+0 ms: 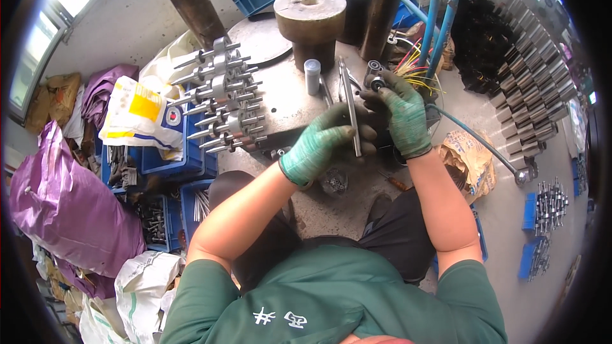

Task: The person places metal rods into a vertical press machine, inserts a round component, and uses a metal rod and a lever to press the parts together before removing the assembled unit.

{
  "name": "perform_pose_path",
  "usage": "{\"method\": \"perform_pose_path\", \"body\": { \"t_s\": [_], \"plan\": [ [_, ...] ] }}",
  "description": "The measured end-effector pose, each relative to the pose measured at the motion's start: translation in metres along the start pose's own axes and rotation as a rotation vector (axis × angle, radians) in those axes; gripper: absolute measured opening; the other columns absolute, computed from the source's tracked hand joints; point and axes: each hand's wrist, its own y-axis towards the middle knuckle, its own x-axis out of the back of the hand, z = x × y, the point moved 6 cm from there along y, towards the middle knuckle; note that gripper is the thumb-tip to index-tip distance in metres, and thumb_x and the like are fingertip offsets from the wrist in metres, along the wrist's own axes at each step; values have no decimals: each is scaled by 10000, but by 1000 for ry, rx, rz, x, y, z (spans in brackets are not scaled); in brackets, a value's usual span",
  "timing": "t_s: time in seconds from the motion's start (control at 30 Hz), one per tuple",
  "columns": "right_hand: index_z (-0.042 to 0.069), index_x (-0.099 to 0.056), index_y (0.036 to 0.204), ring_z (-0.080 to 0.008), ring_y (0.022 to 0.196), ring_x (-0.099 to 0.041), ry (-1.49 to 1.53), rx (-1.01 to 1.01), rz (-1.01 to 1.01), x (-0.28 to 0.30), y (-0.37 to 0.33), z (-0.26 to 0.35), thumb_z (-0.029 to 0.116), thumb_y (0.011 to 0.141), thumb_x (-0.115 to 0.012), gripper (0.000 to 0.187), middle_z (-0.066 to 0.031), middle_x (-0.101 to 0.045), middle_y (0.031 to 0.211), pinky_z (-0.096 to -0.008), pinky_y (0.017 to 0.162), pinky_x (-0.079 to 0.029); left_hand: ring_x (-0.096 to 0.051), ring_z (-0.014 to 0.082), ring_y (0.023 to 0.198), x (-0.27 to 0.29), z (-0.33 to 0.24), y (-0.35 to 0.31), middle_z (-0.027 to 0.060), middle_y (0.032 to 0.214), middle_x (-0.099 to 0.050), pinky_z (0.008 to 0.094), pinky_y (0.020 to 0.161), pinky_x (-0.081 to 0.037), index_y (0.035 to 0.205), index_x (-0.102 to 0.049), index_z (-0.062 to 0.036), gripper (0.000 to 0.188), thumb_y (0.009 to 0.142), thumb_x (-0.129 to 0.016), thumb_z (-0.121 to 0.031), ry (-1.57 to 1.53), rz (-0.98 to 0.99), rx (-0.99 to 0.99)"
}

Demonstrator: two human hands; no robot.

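Both my hands wear green gloves with darkened fingers. My left hand (322, 142) is closed around a slim shiny metal rod (350, 108), which stands almost upright with its upper end free. Pinched in the fingers of my right hand (407, 113) is a small round metal ring (378, 83) with a dark centre. Just beyond it sits another small cylindrical metal part (374, 66). A clear capped cylinder (312, 76) stands to the left of the rod. Behind my hands rises a heavy round metal block (310, 16) with a hole in its top.
Several rods with thick collars (223, 99) are stacked at left, beside blue bins (201, 156) and a purple sack (70, 204). Metal sleeves (535, 76) stand in rows at right. Blue hoses (440, 19), coloured wires (417, 67) and a crumpled paper bag (468, 159) lie nearer.
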Motion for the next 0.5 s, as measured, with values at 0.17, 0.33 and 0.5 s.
{"method": "perform_pose_path", "body": {
  "t_s": [0.17, 0.33, 0.5],
  "plan": [
    [-91, -514, 1418, -248, 1081, -720, -106, 3, 30, 4, -1, -9, -13, 1005, -517, 420, -142, -687, 1180, -307, 930, -583, -686, 190, 1009, 24, 55, 17, 105, 1156, -682, 349, 913, -582, 1423, -508, -27, 458, 1006, -646, -157, 378, 4, -45],
    [-133, -498, 1400, -259, 1085, -727, -47, -35, 47, -3, -6, -13, -18, 996, -517, 421, -192, -693, 1201, -323, 936, -587, -648, 107, 817, 21, 57, 12, 57, 973, -655, 285, 739, -593, 1333, -573, 7, 390, 980, -685, -115, 489, -119, 120],
    [-82, -560, 1346, -245, 1103, -719, -35, -90, 38, -13, -7, -10, -34, 982, -513, 370, -163, -700, 1230, -333, 932, -595, -633, 102, 773, 30, 58, 11, 57, 947, -654, 283, 699, -581, 1297, -597, 18, 359, 979, -687, -124, 482, -146, 113]
  ]
}}
